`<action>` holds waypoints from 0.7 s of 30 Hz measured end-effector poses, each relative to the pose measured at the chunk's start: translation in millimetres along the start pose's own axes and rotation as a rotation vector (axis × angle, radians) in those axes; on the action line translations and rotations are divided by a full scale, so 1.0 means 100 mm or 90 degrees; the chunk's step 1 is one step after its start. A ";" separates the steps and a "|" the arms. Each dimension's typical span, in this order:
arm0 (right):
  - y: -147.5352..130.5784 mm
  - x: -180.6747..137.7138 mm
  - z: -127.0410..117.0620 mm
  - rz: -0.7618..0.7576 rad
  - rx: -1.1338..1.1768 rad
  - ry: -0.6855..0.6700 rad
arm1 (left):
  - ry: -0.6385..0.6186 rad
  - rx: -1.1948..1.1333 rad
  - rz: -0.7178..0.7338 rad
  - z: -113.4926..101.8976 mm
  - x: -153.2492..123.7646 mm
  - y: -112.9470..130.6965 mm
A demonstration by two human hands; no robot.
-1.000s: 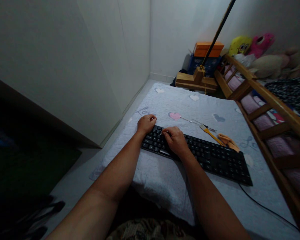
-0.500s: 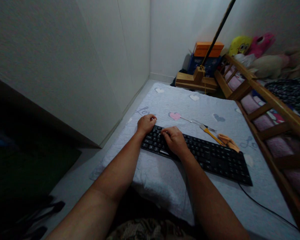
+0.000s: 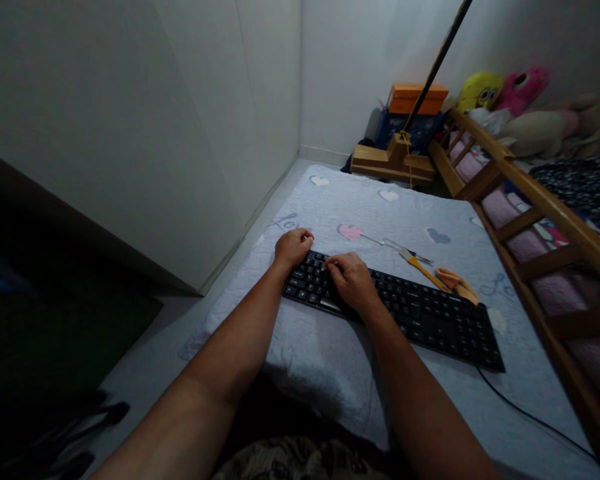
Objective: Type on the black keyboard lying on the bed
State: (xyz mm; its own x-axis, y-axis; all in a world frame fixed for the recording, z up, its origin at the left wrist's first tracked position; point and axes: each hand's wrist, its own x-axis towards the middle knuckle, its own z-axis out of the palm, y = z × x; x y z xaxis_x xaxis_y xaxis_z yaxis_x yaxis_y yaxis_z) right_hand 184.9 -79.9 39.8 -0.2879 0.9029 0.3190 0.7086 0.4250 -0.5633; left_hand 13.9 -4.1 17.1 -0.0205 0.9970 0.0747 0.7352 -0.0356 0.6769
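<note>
A black keyboard (image 3: 420,313) lies slanted on a pale blue quilt (image 3: 380,213) with heart patches. My left hand (image 3: 291,247) rests at the keyboard's far left corner, fingers curled round its edge. Just to its right, my right hand (image 3: 351,280) sits on the left-side keys. Its fingers are bent and pinched together over a key; what they pinch is too small to make out.
Behind the keyboard lie a thin metal tool (image 3: 390,243), a yellow-handled tool (image 3: 420,265) and an orange cloth (image 3: 455,283). The keyboard cable (image 3: 530,417) runs off right. A wooden bed rail (image 3: 530,193) with plush toys (image 3: 500,90) borders the right; a wall stands close on the left.
</note>
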 end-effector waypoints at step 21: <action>0.03 0.00 0.00 0.006 0.000 -0.008 | 0.003 0.006 0.004 0.02 0.02 -0.03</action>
State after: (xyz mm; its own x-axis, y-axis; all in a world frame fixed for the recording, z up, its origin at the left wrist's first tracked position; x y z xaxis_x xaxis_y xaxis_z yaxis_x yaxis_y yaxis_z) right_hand 186.8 -78.2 37.7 -0.2895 0.9074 0.3047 0.7108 0.4170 -0.5664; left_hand 13.3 -1.9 14.0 -0.0194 0.9964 0.0822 0.7415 -0.0408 0.6697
